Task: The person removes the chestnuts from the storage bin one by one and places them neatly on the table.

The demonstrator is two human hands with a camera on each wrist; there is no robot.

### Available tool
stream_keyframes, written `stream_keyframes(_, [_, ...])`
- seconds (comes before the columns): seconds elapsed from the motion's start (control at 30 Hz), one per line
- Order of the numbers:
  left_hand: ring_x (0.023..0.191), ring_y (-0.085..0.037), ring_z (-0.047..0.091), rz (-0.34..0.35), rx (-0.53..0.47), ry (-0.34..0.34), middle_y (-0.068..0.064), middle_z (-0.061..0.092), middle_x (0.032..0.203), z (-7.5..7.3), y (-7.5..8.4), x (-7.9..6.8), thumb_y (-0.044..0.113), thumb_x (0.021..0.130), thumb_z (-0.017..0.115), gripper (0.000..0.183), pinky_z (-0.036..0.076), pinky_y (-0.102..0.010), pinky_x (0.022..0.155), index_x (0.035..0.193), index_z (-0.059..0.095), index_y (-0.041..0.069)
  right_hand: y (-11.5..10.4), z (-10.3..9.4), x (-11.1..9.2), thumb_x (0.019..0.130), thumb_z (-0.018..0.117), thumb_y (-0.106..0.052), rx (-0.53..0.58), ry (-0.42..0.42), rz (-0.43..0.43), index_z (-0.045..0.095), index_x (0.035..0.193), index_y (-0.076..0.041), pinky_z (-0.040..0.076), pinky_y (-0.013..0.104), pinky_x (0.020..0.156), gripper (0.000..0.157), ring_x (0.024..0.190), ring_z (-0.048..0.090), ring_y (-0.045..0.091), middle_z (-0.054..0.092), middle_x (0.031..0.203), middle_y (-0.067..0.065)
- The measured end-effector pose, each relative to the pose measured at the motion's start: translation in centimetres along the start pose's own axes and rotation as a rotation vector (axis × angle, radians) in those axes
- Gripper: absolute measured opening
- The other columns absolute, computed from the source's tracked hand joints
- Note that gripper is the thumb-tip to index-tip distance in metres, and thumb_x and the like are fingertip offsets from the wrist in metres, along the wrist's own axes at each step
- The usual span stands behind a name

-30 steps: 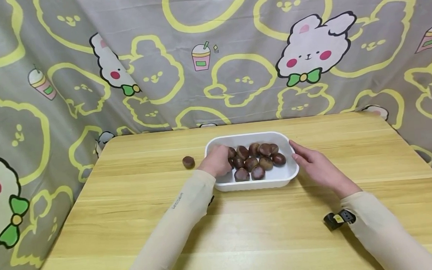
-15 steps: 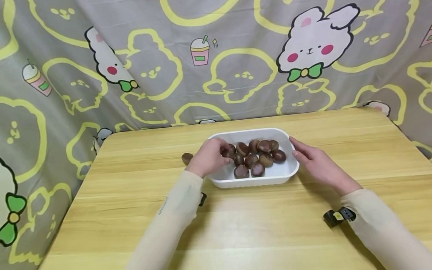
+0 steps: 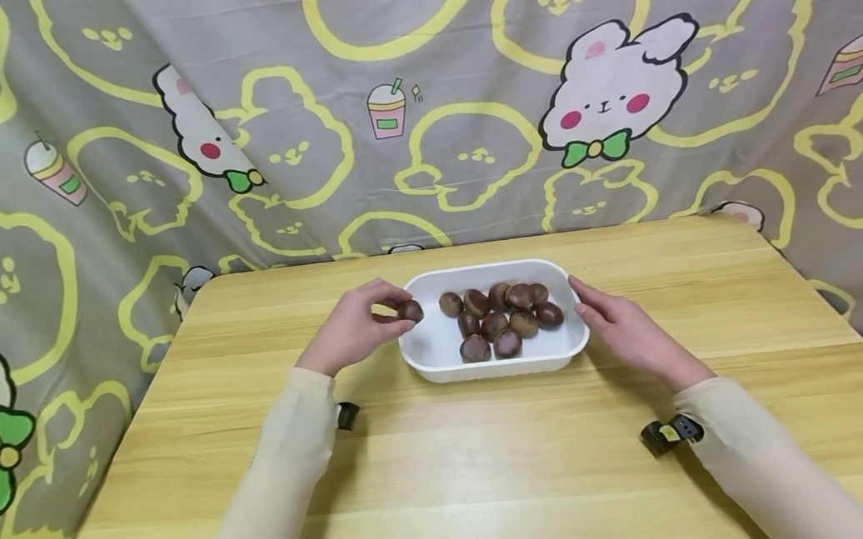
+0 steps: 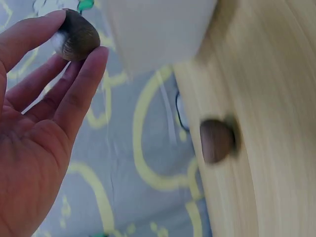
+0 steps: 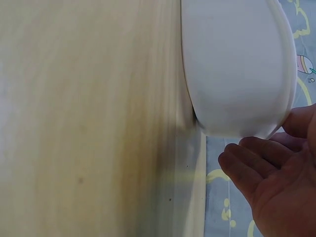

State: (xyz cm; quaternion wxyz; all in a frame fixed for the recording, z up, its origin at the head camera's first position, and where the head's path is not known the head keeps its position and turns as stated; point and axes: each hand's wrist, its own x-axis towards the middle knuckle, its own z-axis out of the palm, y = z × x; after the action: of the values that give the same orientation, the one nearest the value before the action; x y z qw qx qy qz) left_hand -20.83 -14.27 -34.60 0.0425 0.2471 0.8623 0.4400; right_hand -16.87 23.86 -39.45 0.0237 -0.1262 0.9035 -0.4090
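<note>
Between thumb and fingertips, my left hand [image 3: 356, 325] pinches a brown chestnut [image 3: 409, 310] over the left rim of a white plastic tray [image 3: 494, 368]. The left wrist view shows this chestnut [image 4: 76, 35] at the fingertips, beside the tray's blurred outer wall [image 4: 158, 34]. Several more chestnuts [image 3: 494, 326] lie in the tray's middle and right part. My right hand [image 3: 623, 323] touches the tray's right end with fairly straight fingers, its thumb at the rim. In the right wrist view, the fingers [image 5: 256, 160] lie against the outside of the end wall.
One loose chestnut [image 4: 217, 140] sits on the wooden table [image 3: 445, 469], left of the tray; my left hand hides it in the head view. A patterned grey curtain [image 3: 455, 76] hangs behind the table and along its left side.
My left hand has risen from among the chestnuts in the tray and moved left to its rim, bringing one chestnut along. The right hand stays at the tray's right end.
</note>
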Motion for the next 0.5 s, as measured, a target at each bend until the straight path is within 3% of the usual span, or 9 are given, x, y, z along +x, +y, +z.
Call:
stream_keyframes(0.1, [0.101, -0.020, 0.062, -0.056, -0.007, 0.034, -0.004, 0.067, 0.102, -1.7, -0.9, -1.1, 0.006, 0.086, 0.077, 0.025, 0.055, -0.030, 0.083, 0.109, 0.069, 0.003, 0.0, 0.1, 0.0, 0.108, 0.040, -0.026, 0.005, 0.000, -0.008, 0.028, 0.154, -0.005, 0.026, 0.056, 0.110, 0.052, 0.137, 0.031, 0.042, 0.032, 0.152, 0.021])
stream_keyframes(0.27, [0.104, -0.022, 0.061, -0.140, 0.090, 0.083, -0.005, 0.068, 0.107, -4.1, -2.6, -2.7, 0.014, 0.087, 0.077, 0.028, 0.052, -0.040, 0.087, 0.113, 0.068, 0.005, 0.0, 0.3, 0.0, 0.108, 0.041, -0.026, 0.009, 0.002, -0.003, 0.028, 0.154, -0.006, 0.026, 0.056, 0.110, 0.052, 0.137, 0.031, 0.042, 0.032, 0.152, 0.021])
stream_keyframes(0.5, [0.110, -0.029, 0.059, -0.257, 0.123, 0.068, -0.011, 0.066, 0.113, -5.7, -4.9, -3.6, 0.016, 0.090, 0.073, 0.035, 0.048, -0.045, 0.090, 0.122, 0.064, 0.003, 0.0, 0.1, -0.1, 0.108, 0.040, -0.027, -0.001, -0.002, 0.016, 0.028, 0.154, -0.007, 0.024, 0.056, 0.111, 0.052, 0.138, 0.029, 0.041, 0.031, 0.153, 0.020])
